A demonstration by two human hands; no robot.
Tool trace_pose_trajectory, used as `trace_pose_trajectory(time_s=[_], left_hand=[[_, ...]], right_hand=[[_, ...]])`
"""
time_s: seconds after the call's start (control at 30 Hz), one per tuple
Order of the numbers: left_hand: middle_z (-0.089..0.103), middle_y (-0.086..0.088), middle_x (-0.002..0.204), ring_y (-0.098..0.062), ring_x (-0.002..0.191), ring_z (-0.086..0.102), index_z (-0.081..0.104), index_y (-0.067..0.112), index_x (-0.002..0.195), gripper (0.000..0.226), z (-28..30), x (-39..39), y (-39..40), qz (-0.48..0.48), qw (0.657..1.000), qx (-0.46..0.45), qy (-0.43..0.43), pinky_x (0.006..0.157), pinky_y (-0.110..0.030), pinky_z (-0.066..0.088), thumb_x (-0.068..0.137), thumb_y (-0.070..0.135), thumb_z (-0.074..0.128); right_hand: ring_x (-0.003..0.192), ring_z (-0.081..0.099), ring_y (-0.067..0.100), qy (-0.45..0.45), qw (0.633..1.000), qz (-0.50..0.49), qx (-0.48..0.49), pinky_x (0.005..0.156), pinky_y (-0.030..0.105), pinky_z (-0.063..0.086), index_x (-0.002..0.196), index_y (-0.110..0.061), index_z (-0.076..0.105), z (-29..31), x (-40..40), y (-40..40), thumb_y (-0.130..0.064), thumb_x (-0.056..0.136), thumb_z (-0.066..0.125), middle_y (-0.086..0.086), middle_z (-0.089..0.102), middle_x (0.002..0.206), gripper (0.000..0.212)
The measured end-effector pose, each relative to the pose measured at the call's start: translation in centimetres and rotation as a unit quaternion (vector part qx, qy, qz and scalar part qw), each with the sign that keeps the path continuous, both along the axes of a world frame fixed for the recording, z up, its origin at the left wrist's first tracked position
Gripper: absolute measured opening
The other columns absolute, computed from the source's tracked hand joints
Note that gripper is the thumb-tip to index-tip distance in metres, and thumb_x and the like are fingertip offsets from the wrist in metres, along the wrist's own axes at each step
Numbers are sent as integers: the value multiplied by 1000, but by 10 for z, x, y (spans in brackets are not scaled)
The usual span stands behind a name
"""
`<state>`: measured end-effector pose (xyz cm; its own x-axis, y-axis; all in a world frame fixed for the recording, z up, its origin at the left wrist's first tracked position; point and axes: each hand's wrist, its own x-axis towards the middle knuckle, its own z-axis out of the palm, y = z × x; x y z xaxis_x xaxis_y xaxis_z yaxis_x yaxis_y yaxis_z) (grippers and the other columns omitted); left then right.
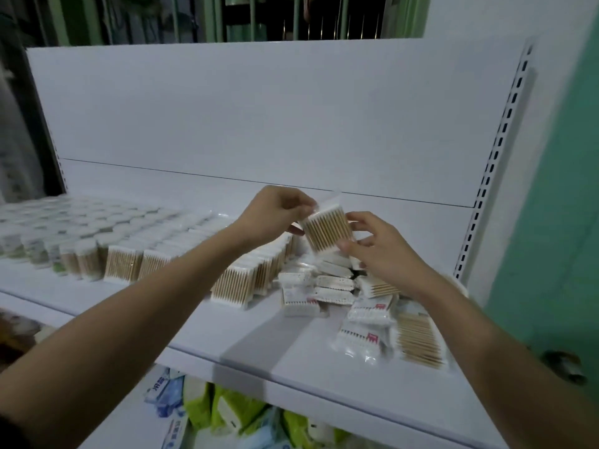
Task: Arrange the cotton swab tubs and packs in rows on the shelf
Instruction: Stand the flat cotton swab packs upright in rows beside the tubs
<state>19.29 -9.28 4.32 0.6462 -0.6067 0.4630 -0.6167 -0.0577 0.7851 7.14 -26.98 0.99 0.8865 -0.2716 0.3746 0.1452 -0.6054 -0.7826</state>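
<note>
**Now: both hands on one swab pack, mid-air**

Far left, tubs [42,228] stand in rows on the shelf [201,332]. Next come rows of upright packs [236,280], running twd the back panel [259,118]. Left hand [275,212] pinches the held pack [327,230] at its top-left corner; pack is tilted, above the shelf. Right hand [379,251] grips its lower right edge w/ thumb & fingers. Below, at right, a loose pile [363,306] of packs lies unsorted. Lower shelf: green & blue bags [227,413].
</note>
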Motion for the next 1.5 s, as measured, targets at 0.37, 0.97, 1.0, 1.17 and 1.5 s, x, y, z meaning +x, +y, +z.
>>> trace_pose_trajectory(time_s=[0.37,0.97,1.0,1.17,1.5], left_hand=[[72,-11,92,-20,83,73,58,2,94,24,42,51,0,-38,990,133,-16,69,-35,60,82,12,76],[62,5,93,-19,91,58,62,18,94,15,-4,185,-79,73,948,189,-247,79,-31,48,82,14,69],[64,3,95,-20,91,58,62,17,95,15,-7,187,-82,73,942,195,-263,79,-32,48,82,12,67],[65,-7,97,-28,91,58,60,12,98,17,-19,189,-95,65,913,226,-333,71,-32,43,83,4,58],[59,-3,84,-25,78,52,46,19,80,13,-32,187,-109,26,877,275,-393,65,-32,35,82,7,52]], right_hand=[[88,70,11,37,998,54,24,72,23,56,113,-23,65,20,53,-7,-32,96,61,-6,71,107,20],[84,62,15,234,922,-62,-302,78,31,51,91,-16,71,-5,174,-63,-44,92,61,-3,68,88,30],[85,62,13,239,925,-44,-293,78,30,50,92,-18,69,-5,175,-59,-44,91,63,-4,68,90,27],[92,61,14,274,920,16,-279,80,31,48,101,-24,60,-10,178,-38,-48,90,64,-6,64,101,27],[57,45,15,239,932,-10,-273,54,29,31,66,-14,50,-7,178,-17,-28,101,47,0,50,61,38]])
